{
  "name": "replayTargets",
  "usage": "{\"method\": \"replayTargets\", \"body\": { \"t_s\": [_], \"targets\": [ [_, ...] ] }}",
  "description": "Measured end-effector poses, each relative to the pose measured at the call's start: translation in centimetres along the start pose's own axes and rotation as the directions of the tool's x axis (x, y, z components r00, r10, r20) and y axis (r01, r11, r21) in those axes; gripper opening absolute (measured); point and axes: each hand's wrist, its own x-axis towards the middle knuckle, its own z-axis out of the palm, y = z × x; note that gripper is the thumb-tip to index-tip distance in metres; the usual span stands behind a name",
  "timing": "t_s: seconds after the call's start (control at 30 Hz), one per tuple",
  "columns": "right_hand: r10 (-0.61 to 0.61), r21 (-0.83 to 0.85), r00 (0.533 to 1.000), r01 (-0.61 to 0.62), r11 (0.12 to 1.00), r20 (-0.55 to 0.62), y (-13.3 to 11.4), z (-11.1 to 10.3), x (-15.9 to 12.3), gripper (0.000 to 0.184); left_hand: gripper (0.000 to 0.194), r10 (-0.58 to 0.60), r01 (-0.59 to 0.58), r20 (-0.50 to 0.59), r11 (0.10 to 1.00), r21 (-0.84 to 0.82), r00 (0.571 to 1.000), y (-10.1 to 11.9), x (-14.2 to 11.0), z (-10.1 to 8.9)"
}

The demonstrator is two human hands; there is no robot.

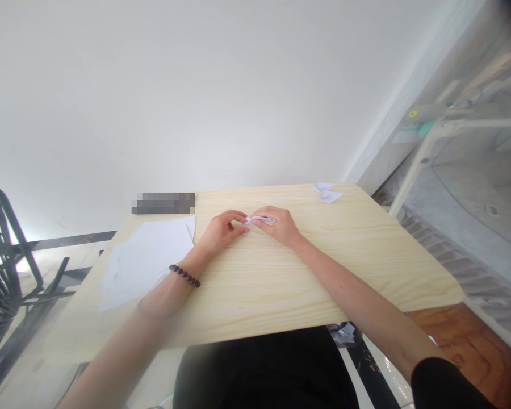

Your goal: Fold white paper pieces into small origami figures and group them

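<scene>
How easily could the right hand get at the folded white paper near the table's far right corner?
Probably yes: nothing visible stands between the right hand and the folded white paper. The hand's fingers, though, hold a small paper piece that may need setting down first.
</scene>
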Motion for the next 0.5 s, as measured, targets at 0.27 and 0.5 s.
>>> {"method": "replayTargets", "body": {
  "t_s": [0.27,0.5],
  "targets": [
    [-0.03,0.017,0.999,0.03,0.999,0.012,-0.23,0.11,0.07,0.014,0.017,-0.07,0.075,-0.056,0.994,0.083,0.996,-0.35,-0.1,0.16],
    [-0.005,0.029,1.0,0.005,1.0,-0.015,-0.28,-0.02,0.12,0.016,0.022,0.01,-0.004,-0.064,0.996,0.092,0.998,-0.11,0.0,-0.09]
  ]
}}
